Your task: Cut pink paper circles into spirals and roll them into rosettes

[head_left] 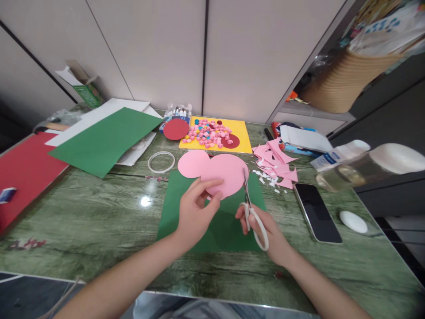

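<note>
My left hand pinches the lower left edge of a large pink paper circle, thumb and fingers closed on it. In my right hand is a pair of white-handled scissors, with the blades at the circle's right edge. Whether the blades are fully closed is hard to make out. A smaller pink paper circle lies just left of the large one, partly overlapped by it. Beneath both hands lies a green paper sheet on the table.
Pink paper scraps lie right of the circles. Behind are a yellow sheet with small pink balls and a red paper circle. A tape roll sits left; a phone, a mouse and a bottle stand right.
</note>
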Action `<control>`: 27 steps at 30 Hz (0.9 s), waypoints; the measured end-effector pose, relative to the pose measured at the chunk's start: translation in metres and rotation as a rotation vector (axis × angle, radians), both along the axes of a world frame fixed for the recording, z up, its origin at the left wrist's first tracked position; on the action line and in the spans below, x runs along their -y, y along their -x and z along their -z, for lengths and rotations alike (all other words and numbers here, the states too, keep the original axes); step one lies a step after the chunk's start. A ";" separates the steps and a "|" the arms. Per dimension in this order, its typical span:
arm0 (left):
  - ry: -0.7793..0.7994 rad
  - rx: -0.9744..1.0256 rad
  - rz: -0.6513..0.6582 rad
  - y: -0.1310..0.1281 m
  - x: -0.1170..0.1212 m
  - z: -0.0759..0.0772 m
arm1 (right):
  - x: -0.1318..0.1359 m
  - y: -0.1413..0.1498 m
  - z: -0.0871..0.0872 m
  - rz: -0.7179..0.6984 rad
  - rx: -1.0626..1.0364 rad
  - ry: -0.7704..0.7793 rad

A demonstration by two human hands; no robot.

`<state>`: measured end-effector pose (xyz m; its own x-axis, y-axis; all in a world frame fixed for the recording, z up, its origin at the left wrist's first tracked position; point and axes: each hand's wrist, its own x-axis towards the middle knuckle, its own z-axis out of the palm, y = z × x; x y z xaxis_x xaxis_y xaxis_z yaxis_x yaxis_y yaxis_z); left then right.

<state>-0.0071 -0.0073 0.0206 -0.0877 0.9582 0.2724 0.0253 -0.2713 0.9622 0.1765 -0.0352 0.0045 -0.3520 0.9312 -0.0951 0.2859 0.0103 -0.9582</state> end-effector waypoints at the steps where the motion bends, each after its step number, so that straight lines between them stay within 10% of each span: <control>1: 0.000 0.002 0.001 0.000 0.000 0.000 | 0.000 0.000 0.000 -0.001 0.006 0.003; 27: -0.046 0.009 -0.005 0.000 -0.002 0.004 | 0.001 0.002 0.000 -0.008 -0.012 -0.001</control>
